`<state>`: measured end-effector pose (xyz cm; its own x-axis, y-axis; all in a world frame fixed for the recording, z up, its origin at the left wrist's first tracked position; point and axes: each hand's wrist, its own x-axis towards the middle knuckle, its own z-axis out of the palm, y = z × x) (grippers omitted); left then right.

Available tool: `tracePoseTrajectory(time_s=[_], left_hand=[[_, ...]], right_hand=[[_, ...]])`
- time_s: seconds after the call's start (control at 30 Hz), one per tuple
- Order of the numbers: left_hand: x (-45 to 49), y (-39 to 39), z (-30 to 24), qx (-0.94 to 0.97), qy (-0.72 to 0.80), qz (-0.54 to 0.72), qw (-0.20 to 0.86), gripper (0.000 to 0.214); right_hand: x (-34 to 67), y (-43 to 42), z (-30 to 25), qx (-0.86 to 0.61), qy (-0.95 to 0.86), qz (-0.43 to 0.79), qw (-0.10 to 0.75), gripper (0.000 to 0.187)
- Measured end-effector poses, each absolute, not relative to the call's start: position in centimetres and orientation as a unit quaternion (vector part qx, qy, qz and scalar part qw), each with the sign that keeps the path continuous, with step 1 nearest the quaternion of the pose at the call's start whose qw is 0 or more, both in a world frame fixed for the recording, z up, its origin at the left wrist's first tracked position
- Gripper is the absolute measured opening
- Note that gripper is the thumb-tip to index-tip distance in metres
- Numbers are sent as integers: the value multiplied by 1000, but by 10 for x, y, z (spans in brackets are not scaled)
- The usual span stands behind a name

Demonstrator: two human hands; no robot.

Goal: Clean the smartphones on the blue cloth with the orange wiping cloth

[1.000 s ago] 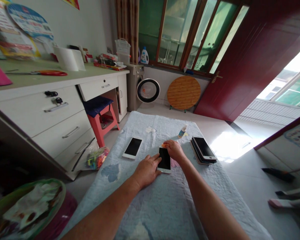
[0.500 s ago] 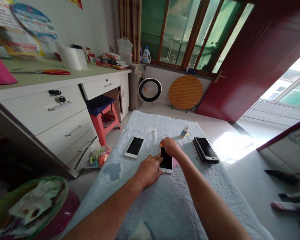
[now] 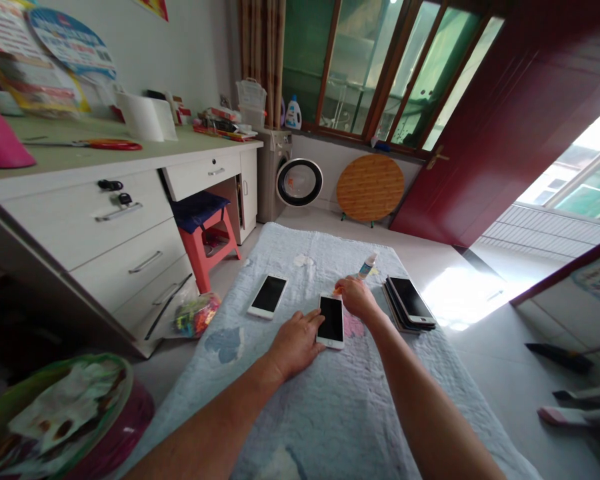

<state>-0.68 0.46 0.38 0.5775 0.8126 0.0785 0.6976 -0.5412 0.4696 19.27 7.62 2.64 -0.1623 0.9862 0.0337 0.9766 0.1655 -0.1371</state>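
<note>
A white phone with a dark screen [image 3: 331, 320] lies face up on the pale blue quilt [image 3: 330, 407]. My left hand [image 3: 294, 344] rests beside it, fingers flat, fingertips touching the phone's left edge. My right hand [image 3: 356, 297] is just right of the phone's top end, fingers closed on a small orange thing [image 3: 337, 291] that I cannot make out. A second white phone [image 3: 268, 295] lies to the left. A stack of phones [image 3: 409, 303] lies to the right. A small bottle with a blue label [image 3: 367, 267] lies beyond my right hand.
A white desk with drawers [image 3: 105, 220] runs along the left, with a red stool [image 3: 205, 233] under it. A round bin holding paper waste [image 3: 60, 420] sits at lower left. A pink patch [image 3: 352, 325] lies by the phone. Tiled floor and a red door are on the right.
My right hand has slid off the phone's top end to its right side, still pinching the orange thing. The phone's whole screen now shows. My left hand has stayed put.
</note>
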Motion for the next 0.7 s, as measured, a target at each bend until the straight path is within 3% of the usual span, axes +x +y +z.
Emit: tracePoseTrajectory(time_s=[0.17, 0.7], left_hand=[[-6, 3, 3, 854, 453, 163, 198, 54], [-1, -1, 1, 857, 463, 172, 147, 50]], right_hand=[[168, 77, 20, -603, -790, 36, 100, 35], [153, 64, 24, -579, -812, 57, 29, 29]])
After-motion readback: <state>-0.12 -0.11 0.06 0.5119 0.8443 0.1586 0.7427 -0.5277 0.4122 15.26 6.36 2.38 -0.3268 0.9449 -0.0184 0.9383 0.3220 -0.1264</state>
